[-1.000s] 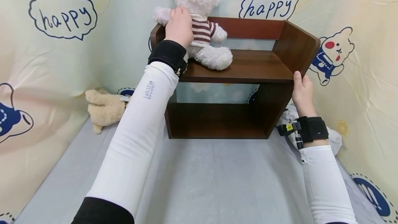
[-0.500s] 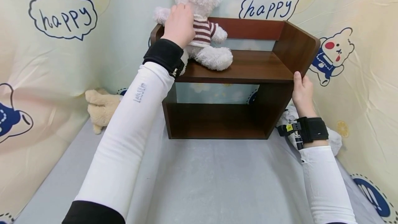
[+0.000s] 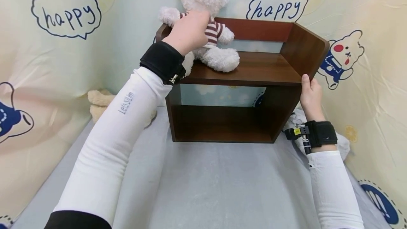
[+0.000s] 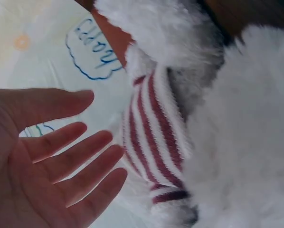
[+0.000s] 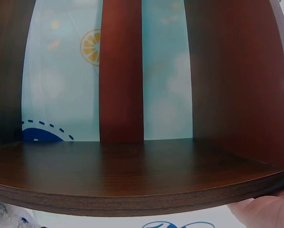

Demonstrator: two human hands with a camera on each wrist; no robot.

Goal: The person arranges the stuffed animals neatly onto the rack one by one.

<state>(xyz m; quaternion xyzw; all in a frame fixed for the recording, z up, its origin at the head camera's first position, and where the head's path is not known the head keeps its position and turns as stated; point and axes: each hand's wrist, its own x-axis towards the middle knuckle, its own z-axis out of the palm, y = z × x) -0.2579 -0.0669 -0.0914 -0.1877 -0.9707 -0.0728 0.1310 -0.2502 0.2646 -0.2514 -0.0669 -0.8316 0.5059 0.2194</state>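
A white teddy bear (image 3: 219, 59) in a brown-and-white striped sweater sits on the upper left of a dark brown wooden shelf (image 3: 260, 68). My left hand (image 3: 190, 33) is in front of the bear's chest. The left wrist view shows that hand's fingers spread and relaxed, holding nothing, beside the striped sweater (image 4: 154, 128). On the other side, my right hand (image 3: 311, 96) grips the shelf's right side panel, thumb on the front edge. In the right wrist view, only part of the right hand (image 5: 270, 211) shows at the shelf's edge.
A tan plush toy (image 3: 98, 101) lies at the left, partly hidden by the left sleeve. Behind the right wrist is a white plush-like item (image 3: 342, 144). A grey cloth (image 3: 219, 183) covers the surface, and patterned curtains surround it.
My left hand has shifted slightly right across the bear's chest, its elbow swinging outward to the left. The bear, the shelf and my right hand stay in place; the view tilts slightly.
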